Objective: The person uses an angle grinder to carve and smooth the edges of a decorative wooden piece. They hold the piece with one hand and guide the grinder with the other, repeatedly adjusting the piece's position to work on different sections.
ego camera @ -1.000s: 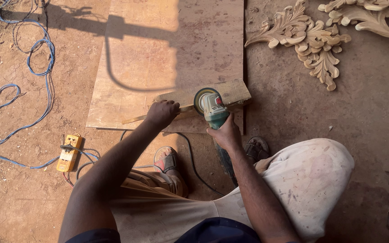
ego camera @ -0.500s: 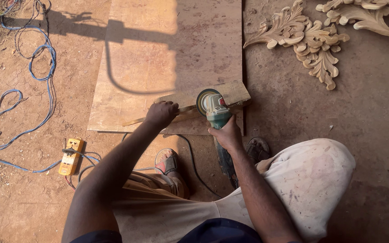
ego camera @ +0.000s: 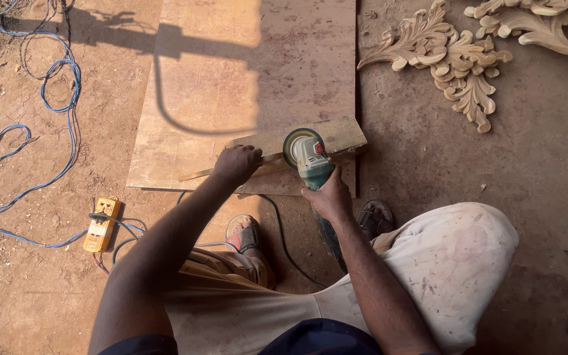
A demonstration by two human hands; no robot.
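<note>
Grinder (ego camera: 307, 158) sat gripped in your right hand (ego camera: 329, 196); your left hand (ego camera: 236, 163) pressed the plank (ego camera: 336, 133) flat at the board's (ego camera: 231, 85) near edge, steadying it.

Grinder (ego camera: 309, 158) on plank (ego camera: 336, 135), carvings (ego camera: 455, 62) right.

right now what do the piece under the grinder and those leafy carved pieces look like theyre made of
The flat piece under the angle grinder looks like pale, unfinished wood: matte, faint grain. The carved leaf ornaments seem raw light wood too, no varnish or shine visible.
</note>
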